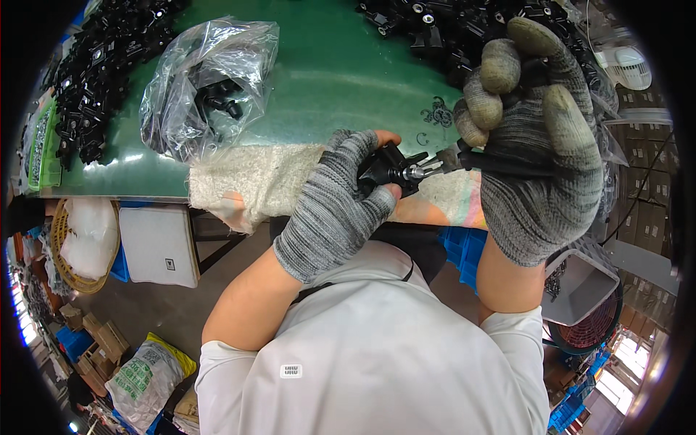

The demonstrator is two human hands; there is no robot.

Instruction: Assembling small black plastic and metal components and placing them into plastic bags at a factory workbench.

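The left hand, in a grey knit glove with bare fingertips, was curled tight around a small black part, thumb and forefinger pinching it just above the near edge of the green table. The right hand, gloved the same way, was wrapped fully closed about the dark handle of a screwdriver, whose metal tip touched the part's silvery fitting. The part was black and angular, with a shiny round piece on the side facing the tool; its exact shape was hard to make out, since the left hand's fingers covered most of it. The tool's handle was almost wholly hidden inside the right fist.

On the table behind the hands lay a white foam sheet. Farther back on the table sat a clear plastic bag holding more black pieces, and heaps of black parts lined the table's far side, cut off by the rim.
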